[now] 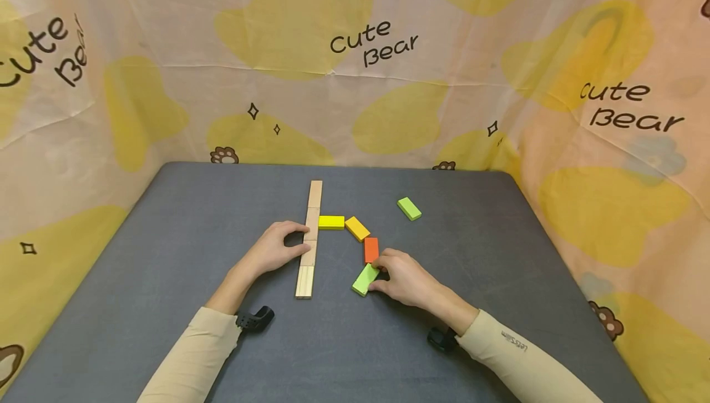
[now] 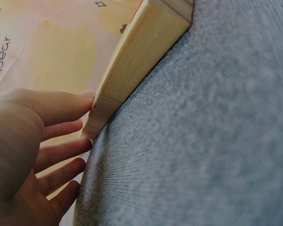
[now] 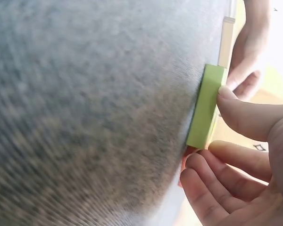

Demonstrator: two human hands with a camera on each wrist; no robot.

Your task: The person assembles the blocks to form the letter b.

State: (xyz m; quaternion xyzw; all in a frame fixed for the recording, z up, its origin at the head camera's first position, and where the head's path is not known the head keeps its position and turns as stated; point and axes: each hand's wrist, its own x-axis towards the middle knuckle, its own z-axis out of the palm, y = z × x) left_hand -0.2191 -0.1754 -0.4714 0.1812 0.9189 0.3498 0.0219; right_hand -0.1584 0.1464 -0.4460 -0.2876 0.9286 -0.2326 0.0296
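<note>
A straight row of several plain wooden blocks (image 1: 311, 224) lies on the grey table. My left hand (image 1: 275, 246) touches the row's left side near the middle, its thumb and fingertips against the wood and its fingers loosely extended. In the left wrist view the wooden row (image 2: 140, 56) runs away from those fingertips. From the row's right side curve a yellow block (image 1: 331, 223), an orange-yellow block (image 1: 357, 228) and a red-orange block (image 1: 371, 250). My right hand (image 1: 407, 278) pinches a light green block (image 3: 206, 106) by its side and end, at the red-orange block's near end.
Another light green block (image 1: 409, 209) lies apart toward the back right of the table (image 1: 471, 224). Patterned cloth (image 1: 277, 39) hangs behind and at both sides of the table. Each wrist wears a black band (image 1: 256, 318).
</note>
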